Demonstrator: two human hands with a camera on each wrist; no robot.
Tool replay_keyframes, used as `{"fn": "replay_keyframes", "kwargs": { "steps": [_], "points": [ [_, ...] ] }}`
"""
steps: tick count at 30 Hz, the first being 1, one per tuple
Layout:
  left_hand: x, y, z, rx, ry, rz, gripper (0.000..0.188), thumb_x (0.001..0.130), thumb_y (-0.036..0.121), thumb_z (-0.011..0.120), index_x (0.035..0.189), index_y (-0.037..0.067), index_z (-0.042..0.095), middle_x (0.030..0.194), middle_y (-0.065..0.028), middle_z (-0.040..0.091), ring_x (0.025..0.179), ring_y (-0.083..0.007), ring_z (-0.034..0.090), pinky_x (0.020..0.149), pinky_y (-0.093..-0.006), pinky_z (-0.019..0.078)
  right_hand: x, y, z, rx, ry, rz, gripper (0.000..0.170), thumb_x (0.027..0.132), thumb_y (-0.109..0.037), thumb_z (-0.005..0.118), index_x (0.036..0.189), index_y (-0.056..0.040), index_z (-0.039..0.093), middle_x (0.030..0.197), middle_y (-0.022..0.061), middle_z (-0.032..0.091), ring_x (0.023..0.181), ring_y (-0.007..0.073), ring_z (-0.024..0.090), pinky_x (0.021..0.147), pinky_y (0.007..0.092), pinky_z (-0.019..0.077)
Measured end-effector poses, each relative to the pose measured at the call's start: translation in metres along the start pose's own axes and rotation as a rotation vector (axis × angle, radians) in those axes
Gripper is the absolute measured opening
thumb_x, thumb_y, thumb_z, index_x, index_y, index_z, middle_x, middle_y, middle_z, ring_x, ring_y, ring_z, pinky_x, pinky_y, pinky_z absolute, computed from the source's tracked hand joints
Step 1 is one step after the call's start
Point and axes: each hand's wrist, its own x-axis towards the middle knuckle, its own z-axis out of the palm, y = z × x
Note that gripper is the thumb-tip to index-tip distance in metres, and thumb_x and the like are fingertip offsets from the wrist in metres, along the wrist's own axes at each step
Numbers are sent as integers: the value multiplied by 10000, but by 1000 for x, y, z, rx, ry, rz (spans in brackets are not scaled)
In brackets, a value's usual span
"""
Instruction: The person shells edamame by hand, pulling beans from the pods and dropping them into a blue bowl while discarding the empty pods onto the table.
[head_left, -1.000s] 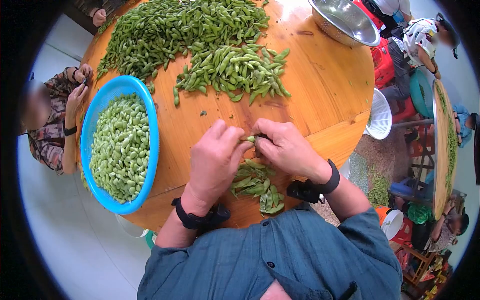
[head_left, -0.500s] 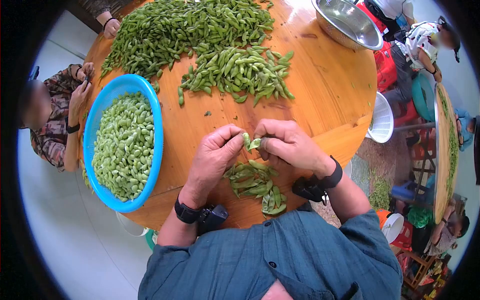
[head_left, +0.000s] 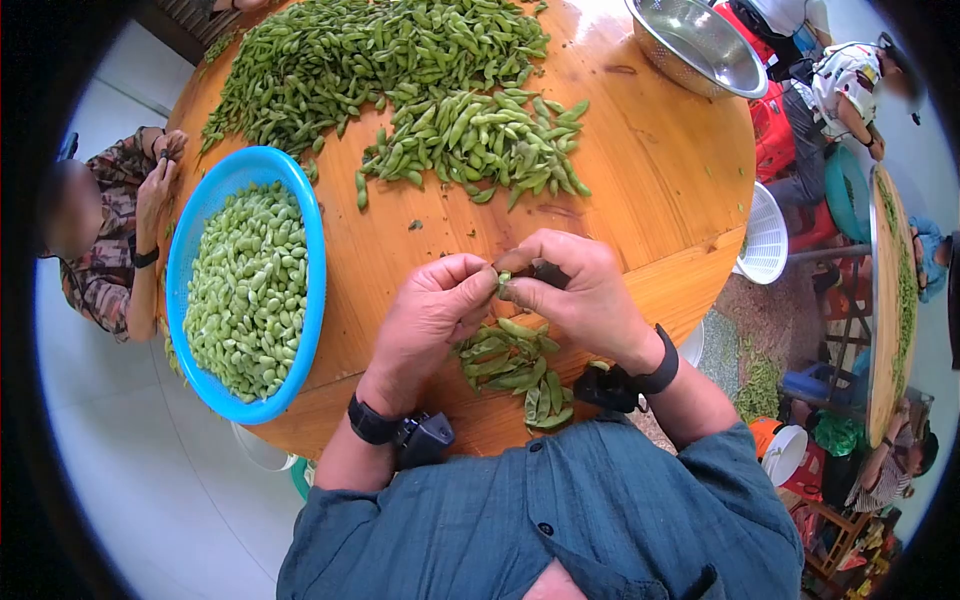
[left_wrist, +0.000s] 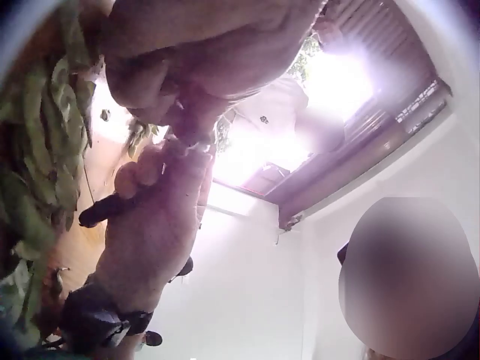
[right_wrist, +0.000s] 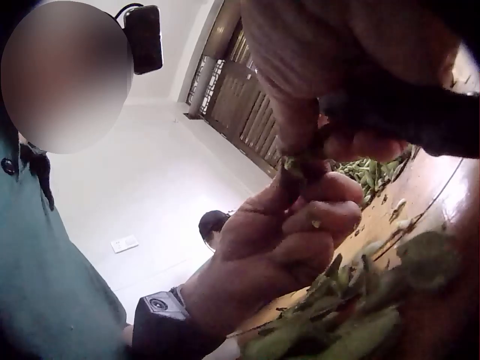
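Varnished wooden tabletop [head_left: 660,150] lies below: left hand [head_left: 425,310] and right hand [head_left: 585,295] pinch a mostly hidden green soybean pod [head_left: 505,277] at their fingertips, right of the blue plastic basket [head_left: 317,245]. Shelling seems underway; the next move likely calls for thumb pressure.

Bare tabletop [head_left: 660,180] opens rightward from the right hand [head_left: 585,295] toward a steel colander [head_left: 700,45] at the far edge. Heaped pods [head_left: 370,65] block the far side; a blue basket [head_left: 317,240] walls off the space beyond the left hand [head_left: 425,315].
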Motion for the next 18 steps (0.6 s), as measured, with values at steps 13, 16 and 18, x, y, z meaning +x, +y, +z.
{"fn": "replay_keyframes", "kwargs": {
  "steps": [13, 16, 18],
  "points": [
    [-5, -1, 15, 261, 152, 71, 200, 1005, 218, 572, 979, 30, 632, 782, -5, 644, 541, -29, 488, 463, -174, 380, 1, 4, 3, -247, 64, -132, 67, 799, -31, 687, 823, -8, 630, 779, 142, 649, 713, 292, 662, 626, 357, 522],
    [-6, 4, 14, 158, 160, 78, 169, 1011, 193, 542, 994, 41, 613, 828, -22, 652, 543, -30, 491, 459, -174, 382, 1, 1, -4, -55, 58, 160, 69, 816, -40, 665, 850, -6, 616, 781, 147, 656, 706, 291, 666, 619, 352, 521],
    [-12, 13, 15, 95, 185, 87, 144, 1012, 173, 529, 1013, 47, 599, 854, -30, 654, 546, -30, 491, 458, -173, 382, 1, 6, -9, -105, 65, 165, 74, 820, -41, 654, 869, -6, 612, 783, 151, 659, 710, 295, 669, 623, 354, 523]
  ]
}}
